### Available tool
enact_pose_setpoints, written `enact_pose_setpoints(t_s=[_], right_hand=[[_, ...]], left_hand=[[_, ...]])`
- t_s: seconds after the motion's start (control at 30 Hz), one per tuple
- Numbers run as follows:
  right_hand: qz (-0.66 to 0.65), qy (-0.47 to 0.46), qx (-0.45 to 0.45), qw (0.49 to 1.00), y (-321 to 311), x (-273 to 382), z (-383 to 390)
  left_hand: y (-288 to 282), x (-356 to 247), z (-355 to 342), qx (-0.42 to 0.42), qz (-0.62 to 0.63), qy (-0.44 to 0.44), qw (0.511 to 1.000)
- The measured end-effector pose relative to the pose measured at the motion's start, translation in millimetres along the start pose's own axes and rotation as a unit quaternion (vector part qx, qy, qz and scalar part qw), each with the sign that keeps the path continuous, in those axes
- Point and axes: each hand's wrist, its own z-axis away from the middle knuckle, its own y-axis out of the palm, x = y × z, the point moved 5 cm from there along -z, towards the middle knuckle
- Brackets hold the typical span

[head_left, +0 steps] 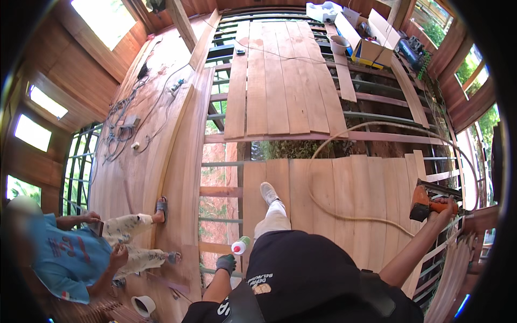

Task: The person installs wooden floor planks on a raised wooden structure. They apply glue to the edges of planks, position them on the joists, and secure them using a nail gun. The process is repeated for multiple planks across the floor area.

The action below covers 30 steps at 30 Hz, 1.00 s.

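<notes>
My right hand (444,211) grips an orange and black nail gun (420,202), with a coiled tan hose (344,215) around it, over the right side of the planks. My left hand (226,264), in a dark green glove, has curled fingers just below a white and green bottle (240,245) with a red cap; I cannot make out what, if anything, it holds. My shoe (268,192) rests on a section of pale boards (355,183) laid side by side across the joists.
A co-worker (70,253) in a blue shirt holds a small object at left, beside a white bucket (142,306). Open joists (221,191) show gaps over ground. Cables (116,126) lie on left boards. Cardboard boxes (375,52), another bucket (339,48) and a compressor (409,53) sit back right.
</notes>
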Motion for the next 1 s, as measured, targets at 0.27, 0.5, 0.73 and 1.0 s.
enact_pose_setpoints(t_s=[0.27,0.5,0.73,1.0], right_hand=[[0.0,-0.018,-0.034,0.999,177.3,-66.0,-20.6],[0.008,-0.021,-0.015,1.0,315.4,-135.8,-49.7],[0.001,0.108,0.051,0.993,486.8,-298.2,-147.9],[0.088,0.261,0.122,0.953,783.2,-506.5,-238.8]], left_hand=[[-1.9,-300.8,-18.8,0.026,-0.117,0.116,0.986],[1.9,-475.8,-47.0,0.025,0.055,0.123,0.991],[58.0,-647.4,-100.7,-0.01,0.256,0.161,0.953],[143.3,-822.1,-109.6,-0.032,0.264,0.017,0.964]])
